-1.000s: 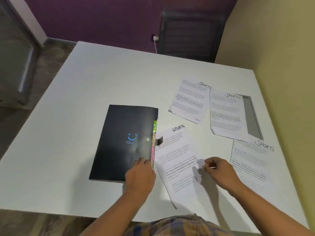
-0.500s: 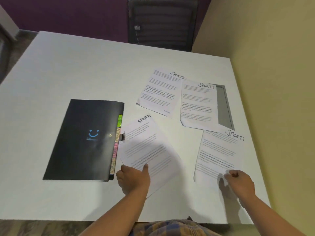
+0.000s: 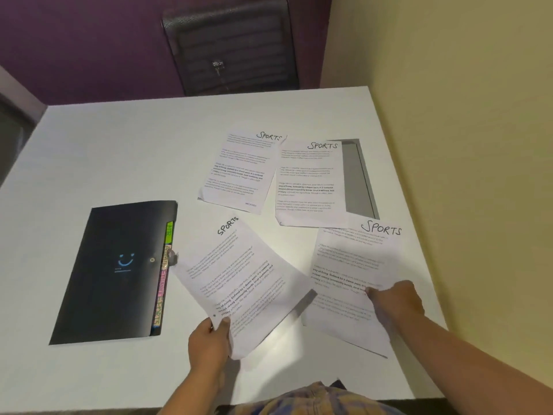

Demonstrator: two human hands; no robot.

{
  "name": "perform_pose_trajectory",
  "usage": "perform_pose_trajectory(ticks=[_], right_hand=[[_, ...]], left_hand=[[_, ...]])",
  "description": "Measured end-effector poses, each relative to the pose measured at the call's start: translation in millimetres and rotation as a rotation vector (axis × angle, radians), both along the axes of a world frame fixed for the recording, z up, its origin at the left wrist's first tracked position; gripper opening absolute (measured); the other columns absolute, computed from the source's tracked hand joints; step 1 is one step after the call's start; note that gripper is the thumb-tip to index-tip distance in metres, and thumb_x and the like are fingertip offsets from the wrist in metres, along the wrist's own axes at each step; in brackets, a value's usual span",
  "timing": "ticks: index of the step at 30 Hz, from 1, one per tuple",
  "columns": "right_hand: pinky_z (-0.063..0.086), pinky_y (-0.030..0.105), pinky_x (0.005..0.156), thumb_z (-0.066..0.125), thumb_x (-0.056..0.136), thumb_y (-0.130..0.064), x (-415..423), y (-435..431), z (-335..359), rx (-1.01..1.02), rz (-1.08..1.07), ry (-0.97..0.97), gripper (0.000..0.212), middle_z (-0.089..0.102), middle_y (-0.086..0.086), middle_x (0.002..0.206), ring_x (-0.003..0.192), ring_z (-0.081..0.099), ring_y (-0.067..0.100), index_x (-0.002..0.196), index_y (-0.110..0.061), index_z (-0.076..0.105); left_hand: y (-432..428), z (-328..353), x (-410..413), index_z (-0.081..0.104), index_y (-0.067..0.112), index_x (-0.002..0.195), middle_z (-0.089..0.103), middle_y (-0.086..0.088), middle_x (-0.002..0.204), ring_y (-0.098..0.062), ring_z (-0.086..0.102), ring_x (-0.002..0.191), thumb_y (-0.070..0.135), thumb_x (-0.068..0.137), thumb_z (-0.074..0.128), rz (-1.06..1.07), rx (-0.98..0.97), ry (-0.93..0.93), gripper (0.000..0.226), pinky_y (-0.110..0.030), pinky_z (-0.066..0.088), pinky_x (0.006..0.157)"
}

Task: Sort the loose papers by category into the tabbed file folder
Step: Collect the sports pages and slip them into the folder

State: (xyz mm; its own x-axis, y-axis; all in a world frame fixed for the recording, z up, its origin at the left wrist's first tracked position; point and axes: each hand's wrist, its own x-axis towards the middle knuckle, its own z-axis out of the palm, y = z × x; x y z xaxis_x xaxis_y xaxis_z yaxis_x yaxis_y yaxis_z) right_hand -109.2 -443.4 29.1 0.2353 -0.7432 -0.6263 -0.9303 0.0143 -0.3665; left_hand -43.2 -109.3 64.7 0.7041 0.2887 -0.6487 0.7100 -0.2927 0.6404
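A black tabbed file folder [image 3: 113, 271] lies closed on the white table [image 3: 119, 151], with coloured tabs along its right edge. Four printed sheets are headed SPORTS. My left hand [image 3: 209, 342] pinches the near corner of one sheet [image 3: 239, 277] and holds it lifted off the table beside the folder. My right hand [image 3: 395, 304] grips the right-hand near sheet [image 3: 350, 265], its near edge raised. Two more SPORTS sheets, one [image 3: 239, 172] and another [image 3: 308, 181], lie flat farther back.
A grey rectangular recess [image 3: 359, 178] in the table shows beside the far right sheet. A yellow wall [image 3: 463, 145] runs along the table's right edge. A dark chair [image 3: 230, 46] stands behind the far edge, against a purple wall.
My left hand left the folder, took the near sheet by its corner and lifted it. My right hand moved right from that sheet and gripped the right-hand one.
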Motion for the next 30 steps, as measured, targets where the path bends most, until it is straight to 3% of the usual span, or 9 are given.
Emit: perform_pose_trajectory(ticks=[3,6,11,15,18,22,26,28,30], right_hand=[[0.055,0.033,0.066,0.074,0.086,-0.025,-13.3,-2.8,-4.8,0.074,-0.083,-0.177,0.026,0.069,0.006,0.091,0.074,0.066,0.027,0.107,-0.010,0.069],[0.054,0.036,0.070,0.068,0.092,-0.027,-37.3,-0.5,2.9,0.052,-0.166,-0.323,0.027,0.072,0.006,0.097,0.082,0.067,0.030,0.113,-0.012,0.070],[0.045,0.033,0.072,0.062,0.096,-0.024,-64.1,8.2,55.6,-0.022,-0.122,-0.469,0.018,0.068,0.010,0.100,0.084,0.060,0.023,0.107,-0.011,0.067],[0.046,0.036,0.088,0.065,0.094,-0.025,-59.8,15.5,92.9,0.028,-0.197,-0.644,0.029,0.068,0.007,0.108,0.099,0.064,0.026,0.120,-0.014,0.065],[0.050,0.029,0.078,0.065,0.094,-0.022,-40.4,28.7,109.2,0.122,-0.204,-0.719,0.031,0.071,0.000,0.103,0.087,0.070,0.015,0.122,-0.012,0.065],[0.059,0.037,0.075,0.065,0.093,-0.019,-2.6,56.5,110.8,0.370,-0.131,-0.737,0.021,0.078,0.006,0.100,0.090,0.075,0.028,0.113,-0.014,0.069],[0.059,0.044,0.086,0.068,0.092,-0.018,30.8,87.5,97.7,0.441,0.042,-0.672,0.023,0.077,0.003,0.108,0.093,0.075,0.023,0.115,-0.017,0.069],[0.060,0.039,0.079,0.074,0.087,-0.029,40.8,99.3,91.4,0.432,0.087,-0.637,0.031,0.076,-0.002,0.110,0.095,0.075,0.020,0.116,-0.025,0.065],[0.061,0.043,0.078,0.080,0.077,-0.041,45.9,105.8,86.8,0.431,0.110,-0.602,0.045,0.075,-0.004,0.112,0.097,0.074,0.021,0.115,-0.029,0.062]], left_hand=[[-1.4,15.4,-13.6,0.069,0.015,0.090,0.071,-0.002,0.089,-0.023,0.066,0.083,0.015,0.096,0.061,0.026,-0.004,-0.039,0.010,-0.032,0.051,0.069],[-4.7,32.1,-20.9,0.070,0.014,0.093,0.071,0.000,0.082,-0.019,0.063,0.073,0.012,0.096,0.061,0.048,-0.049,-0.078,0.010,-0.026,0.049,0.060],[-3.5,44.4,-11.5,0.071,0.018,0.095,0.075,0.017,0.080,-0.011,0.068,0.085,0.007,0.097,0.059,0.016,-0.093,-0.177,0.016,-0.023,0.049,0.069],[-1.1,49.7,8.9,0.070,0.006,0.105,0.076,-0.001,0.094,-0.016,0.069,0.089,0.001,0.098,0.054,-0.029,-0.151,-0.185,0.018,-0.016,0.057,0.067],[-0.3,51.6,23.9,0.070,0.006,0.106,0.076,-0.005,0.098,-0.017,0.071,0.090,0.003,0.099,0.054,-0.124,-0.194,-0.198,0.018,-0.019,0.056,0.073],[4.7,52.7,41.8,0.073,0.015,0.105,0.078,0.009,0.094,-0.008,0.072,0.091,0.009,0.098,0.057,-0.249,-0.224,-0.214,0.019,-0.023,0.053,0.077],[5.5,62.7,53.6,0.072,0.013,0.107,0.078,-0.003,0.101,-0.023,0.074,0.095,0.007,0.099,0.055,-0.288,-0.412,-0.123,0.020,-0.039,0.058,0.084],[6.1,69.3,58.2,0.072,0.010,0.108,0.077,-0.010,0.102,-0.030,0.074,0.095,0.007,0.098,0.055,-0.297,-0.504,-0.076,0.020,-0.041,0.061,0.080],[7.9,74.1,63.8,0.074,0.009,0.105,0.077,-0.015,0.100,-0.035,0.073,0.092,0.009,0.097,0.057,-0.323,-0.519,-0.052,0.018,-0.042,0.061,0.075]])
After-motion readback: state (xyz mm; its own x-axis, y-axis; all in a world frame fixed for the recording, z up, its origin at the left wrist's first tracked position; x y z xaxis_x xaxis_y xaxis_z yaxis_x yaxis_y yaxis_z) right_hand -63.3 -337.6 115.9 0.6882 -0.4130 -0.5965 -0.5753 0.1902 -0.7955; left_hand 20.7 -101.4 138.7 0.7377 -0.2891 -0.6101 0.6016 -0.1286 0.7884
